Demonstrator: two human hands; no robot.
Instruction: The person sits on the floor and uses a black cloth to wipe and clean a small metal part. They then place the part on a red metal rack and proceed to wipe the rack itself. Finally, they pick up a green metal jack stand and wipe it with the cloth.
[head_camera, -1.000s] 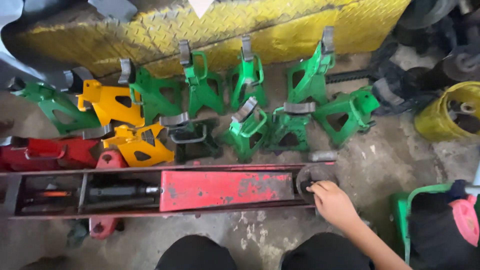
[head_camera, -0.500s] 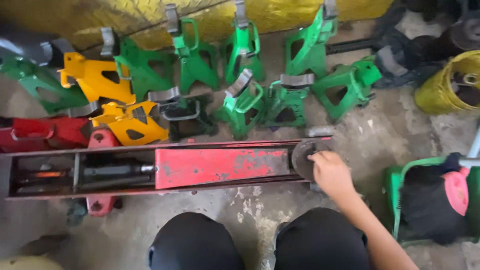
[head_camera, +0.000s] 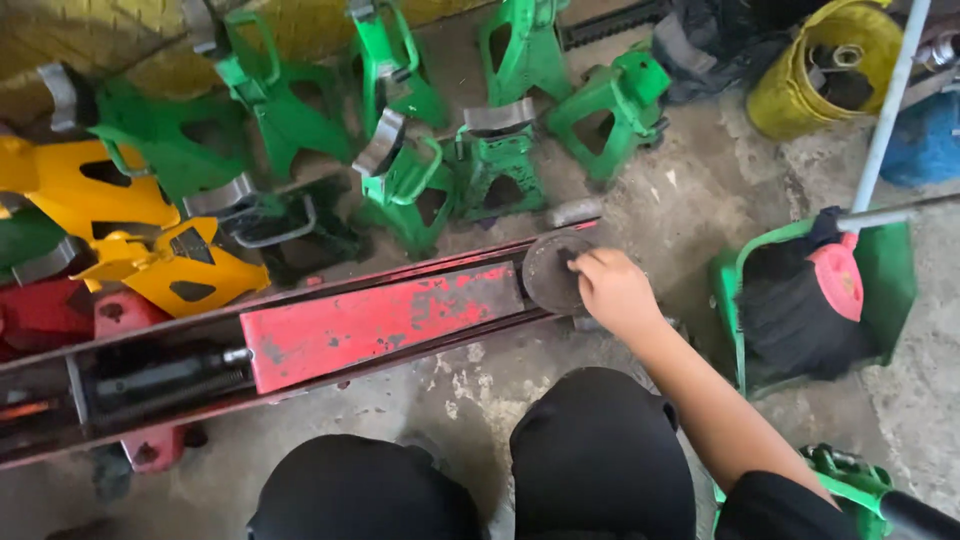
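A long red floor jack (head_camera: 370, 325) lies across the concrete floor in front of my knees. My right hand (head_camera: 612, 290) rests on the round dark saddle plate (head_camera: 548, 272) at the jack's right end, with its fingers curled over the plate's edge. The jack's dark hydraulic cylinder (head_camera: 150, 378) shows at the left end. My left hand is out of view.
Several green jack stands (head_camera: 400, 185) and yellow jack stands (head_camera: 175, 265) crowd the floor behind the jack. A green dustpan (head_camera: 890, 290) holding a black brush with a red cap sits at the right, a yellow bucket (head_camera: 800, 90) at the far right.
The view has swung and tilted, so the jack now runs slanted. My right hand stays on the saddle plate at the jack's end.
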